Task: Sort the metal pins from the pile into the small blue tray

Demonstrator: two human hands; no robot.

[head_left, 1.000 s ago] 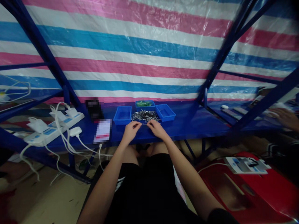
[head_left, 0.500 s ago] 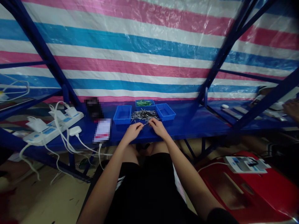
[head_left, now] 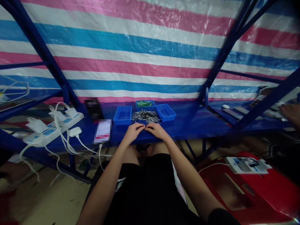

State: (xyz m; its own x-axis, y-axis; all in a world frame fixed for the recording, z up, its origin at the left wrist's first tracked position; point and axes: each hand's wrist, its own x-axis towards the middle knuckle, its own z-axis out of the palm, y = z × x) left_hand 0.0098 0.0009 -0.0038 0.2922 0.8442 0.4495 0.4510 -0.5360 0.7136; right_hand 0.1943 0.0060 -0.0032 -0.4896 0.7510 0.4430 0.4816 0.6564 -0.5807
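Note:
My left hand (head_left: 134, 130) and my right hand (head_left: 156, 129) meet fingertip to fingertip over the front of the blue table. The fingers of each are pinched closed. A small light bit, seemingly the end of a thin metal rod (head_left: 144, 125), shows at the left fingertips; the rest is hidden. What the right fingers pinch cannot be made out. Just beyond lies a loose pile of thin silvery and dark metal rods (head_left: 146, 116). Around it stand a left blue tray (head_left: 123, 122), a right blue tray (head_left: 169, 118) and a back blue tray (head_left: 145, 109) with green contents.
To the left are a pixelated phone (head_left: 102, 131) on a cable, a dark pixelated object (head_left: 94, 109) and a white power strip (head_left: 53, 129) with several plugs. Blue frame posts (head_left: 215, 62) flank the table. A red stool (head_left: 257, 187) stands right; another person's hand (head_left: 292, 113) shows far right.
My right hand has drawn back from the pile's near edge, towards me and left, until its fingertips meet the left ones. The thin rod seen between the hands is now mostly hidden.

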